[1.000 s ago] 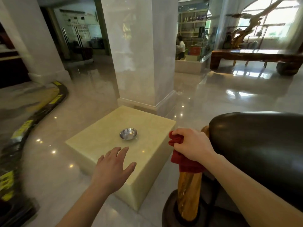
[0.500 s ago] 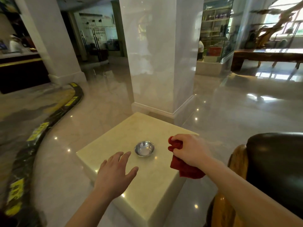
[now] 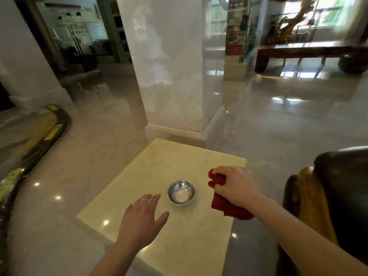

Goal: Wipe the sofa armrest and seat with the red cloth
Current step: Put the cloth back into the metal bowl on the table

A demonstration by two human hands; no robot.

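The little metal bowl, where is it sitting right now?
The metal bowl sits on the cream stone block, low in the head view's centre, between the open left hand and the right hand.

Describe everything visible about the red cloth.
The red cloth is a soft, deep red fabric, crumpled and bunched rather than folded. The right hand is closed around its upper part, with a wad poking out past the fingers and a loose tail hanging down below the wrist. It is held over the right side of the pale stone block, just right of the small metal bowl without touching it. Whether the tail brushes the block cannot be told. It is away from the sofa armrest.
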